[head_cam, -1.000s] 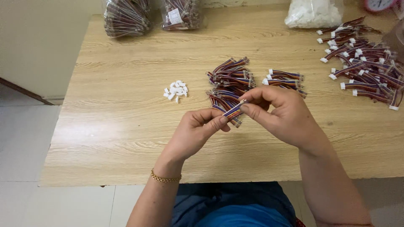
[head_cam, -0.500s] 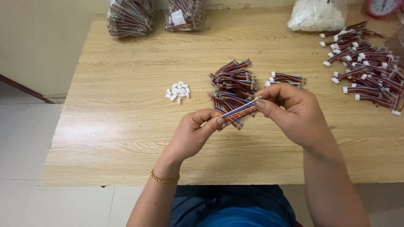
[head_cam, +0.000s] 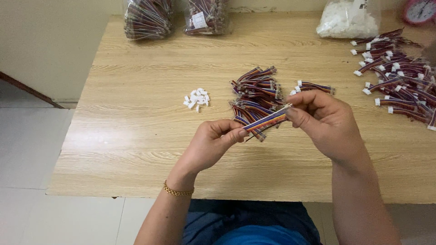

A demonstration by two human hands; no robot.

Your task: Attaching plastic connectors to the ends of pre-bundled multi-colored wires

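Stretching between both hands, a short multicoloured ribbon cable [head_cam: 267, 120] is held just above the near half of the wooden surface [head_cam: 136, 149]. The left hand [head_cam: 210, 144] is closed on its lower end with thumb and fingertips; the right hand [head_cam: 324, 121] is pinched shut on the upper end. By judgement, the cable is being straightened or checked, so a steady two-ended grip is called for. Directly behind lies a heap of similar cables [head_cam: 255, 90], with a small cluster of white connectors [head_cam: 196, 98] to its left. Finished cables with white plugs [head_cam: 399, 77] are spread along the right edge. At the far edge, clear bags of cables [head_cam: 175, 17] and a bag of white parts [head_cam: 347, 19] are seen. Pale floor tiles [head_cam: 27, 149] border the left edge.
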